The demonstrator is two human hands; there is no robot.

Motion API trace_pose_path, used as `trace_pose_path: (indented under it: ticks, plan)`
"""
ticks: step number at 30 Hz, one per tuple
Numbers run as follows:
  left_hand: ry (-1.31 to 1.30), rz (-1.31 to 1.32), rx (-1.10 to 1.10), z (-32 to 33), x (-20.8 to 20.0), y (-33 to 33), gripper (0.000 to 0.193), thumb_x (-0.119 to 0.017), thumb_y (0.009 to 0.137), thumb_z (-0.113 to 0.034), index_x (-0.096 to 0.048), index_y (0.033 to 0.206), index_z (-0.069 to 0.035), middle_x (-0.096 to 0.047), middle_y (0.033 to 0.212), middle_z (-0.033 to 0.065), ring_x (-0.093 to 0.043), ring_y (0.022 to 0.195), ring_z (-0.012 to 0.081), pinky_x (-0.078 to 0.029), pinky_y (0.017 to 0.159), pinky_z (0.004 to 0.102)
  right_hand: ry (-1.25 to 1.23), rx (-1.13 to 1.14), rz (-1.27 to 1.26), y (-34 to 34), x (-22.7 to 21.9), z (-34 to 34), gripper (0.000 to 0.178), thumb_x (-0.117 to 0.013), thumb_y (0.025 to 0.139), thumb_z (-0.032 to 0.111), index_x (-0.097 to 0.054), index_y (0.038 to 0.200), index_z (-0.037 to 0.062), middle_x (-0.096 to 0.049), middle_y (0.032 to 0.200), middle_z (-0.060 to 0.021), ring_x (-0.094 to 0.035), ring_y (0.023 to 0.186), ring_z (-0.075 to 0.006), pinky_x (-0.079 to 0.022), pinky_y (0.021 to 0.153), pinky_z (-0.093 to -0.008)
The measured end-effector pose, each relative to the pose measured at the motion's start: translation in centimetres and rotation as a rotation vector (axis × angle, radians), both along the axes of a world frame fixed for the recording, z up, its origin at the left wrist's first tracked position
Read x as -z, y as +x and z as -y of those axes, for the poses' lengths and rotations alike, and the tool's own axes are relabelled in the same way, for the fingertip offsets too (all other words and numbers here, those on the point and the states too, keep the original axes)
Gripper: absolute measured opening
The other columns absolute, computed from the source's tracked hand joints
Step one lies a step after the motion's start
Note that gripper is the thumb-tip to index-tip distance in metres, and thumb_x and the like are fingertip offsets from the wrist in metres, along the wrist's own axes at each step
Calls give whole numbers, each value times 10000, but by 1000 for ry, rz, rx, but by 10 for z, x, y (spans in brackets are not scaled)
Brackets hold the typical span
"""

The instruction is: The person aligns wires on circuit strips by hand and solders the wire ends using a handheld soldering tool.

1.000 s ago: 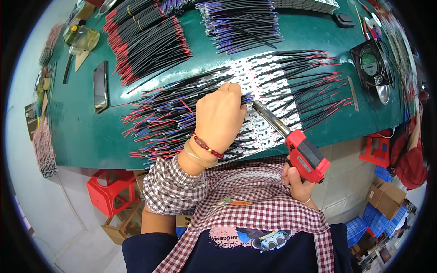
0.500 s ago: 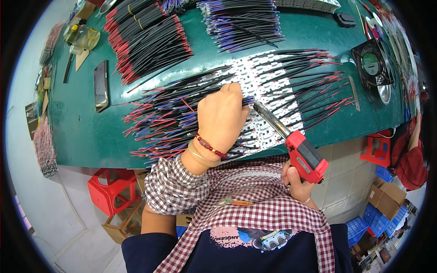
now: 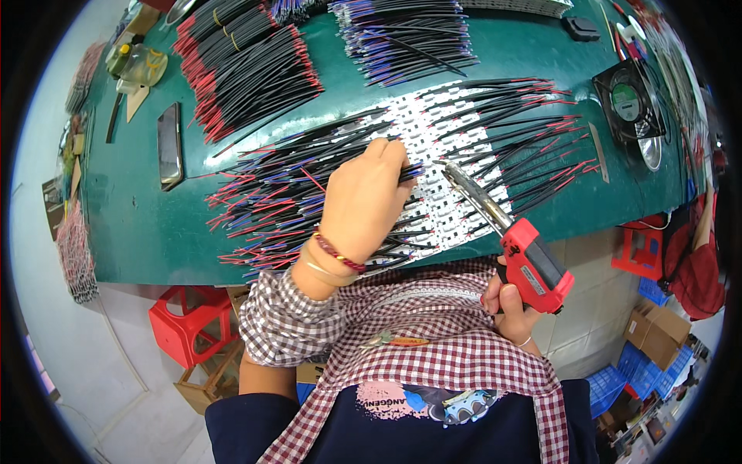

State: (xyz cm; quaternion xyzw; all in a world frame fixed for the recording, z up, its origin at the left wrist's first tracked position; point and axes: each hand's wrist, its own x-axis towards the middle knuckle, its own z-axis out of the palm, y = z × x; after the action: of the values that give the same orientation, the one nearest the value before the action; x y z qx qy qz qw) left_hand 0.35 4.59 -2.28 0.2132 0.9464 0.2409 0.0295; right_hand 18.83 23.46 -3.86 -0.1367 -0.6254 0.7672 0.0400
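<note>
My left hand (image 3: 365, 185) is closed in a pinch on black wires (image 3: 412, 172), whose ends stick out past the fingertips over white circuit boards (image 3: 452, 220). In my right hand (image 3: 512, 311) is a red and black soldering gun (image 3: 539, 267), its metal barrel angled up and left. The gun's tip hovers over the boards, a little right of the pinched wires and apart from them. Many loose wires (image 3: 270, 205) with red and blue ends fan out left of the boards. More black wires (image 3: 533, 139) with red ends spread from their right side.
At the back of the green table (image 3: 131, 240) lie a bundle of black and red wires (image 3: 259, 81) and a bundle with blue ends (image 3: 410, 42). A phone (image 3: 170, 147) lies left, a black fan (image 3: 627, 104) right. Red stools (image 3: 189, 325) stand below the table.
The soldering gun has shifted right, and its tip is farther from the wires in my left hand. My left hand has moved slightly left, still pinching them.
</note>
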Motion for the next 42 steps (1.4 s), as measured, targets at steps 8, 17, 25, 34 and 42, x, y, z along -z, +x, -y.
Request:
trace_pose_path:
  ticks: [8,17,25,34,42]
  plan:
    - [410,-284,17,10,-16,-4,143,-663,782,-16,-568,887,-5,-550,822,112,-541,660,289,-436,574,325,15,29,-12,1,-2,-6,422,-543,926,222,-438,1237,-44,-528,677,-82,-434,480,-100,-391,447,-253]
    - [115,70,74,5,-7,-2,107,-658,753,-97,-591,798,-26,-596,753,136,-596,702,340,-471,605,435,6,-18,50,10,-4,-7,415,-559,916,216,-444,1221,-42,-524,671,-87,-435,480,-106,-383,451,-251]
    - [49,109,34,-6,-8,-3,150,-660,745,-135,-623,765,10,-624,760,175,-604,710,366,-473,632,431,-30,-45,99,12,7,-3,364,-560,915,200,-461,1177,-34,-532,673,-90,-439,496,-106,-397,467,-252]
    - [-38,69,56,-9,-4,-7,126,-616,725,-120,-628,692,1,-601,640,200,-600,628,373,-483,608,445,102,-148,106,11,9,-2,232,-553,909,175,-516,1006,-32,-535,670,-80,-455,511,-99,-398,480,-247]
    - [-40,40,38,-11,-4,-6,130,-609,722,-120,-620,676,2,-595,627,203,-599,617,377,-483,593,450,165,-187,91,12,13,-7,264,-537,915,180,-512,1050,-45,-530,658,-82,-446,507,-98,-391,474,-249]
